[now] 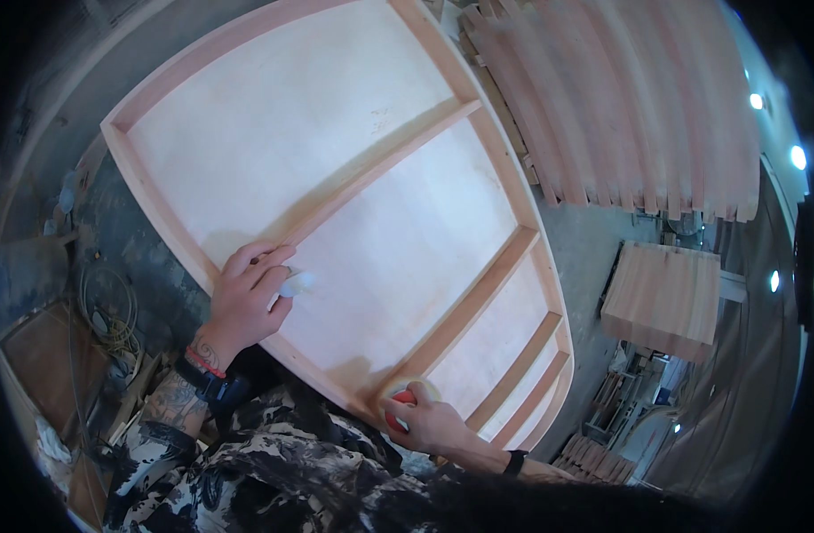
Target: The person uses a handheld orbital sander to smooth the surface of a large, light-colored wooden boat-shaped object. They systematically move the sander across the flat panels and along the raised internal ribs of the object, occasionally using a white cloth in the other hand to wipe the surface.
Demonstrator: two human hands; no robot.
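Note:
A large wooden frame (362, 191) with a pale panel (309, 115) and several crossbars lies before me. My left hand (247, 298) reaches over its near left edge, fingers bent round a small whitish piece (297, 282) that I cannot identify. These fingers are beside the near end of a crossbar (380, 173). Lower right, my right hand (424, 422) grips a red round thing with a pale rim (400, 410), of a kind I cannot make out. It is at the near end of another crossbar (464, 306); the hand partly hides it.
Long wooden boards (620, 107) are stacked at the far right, with a block of wood (660, 298) nearer. Coiled cable (109, 306) and scraps lie on the left, beside a brown panel (43, 364). Machinery (615, 413) stands at lower right.

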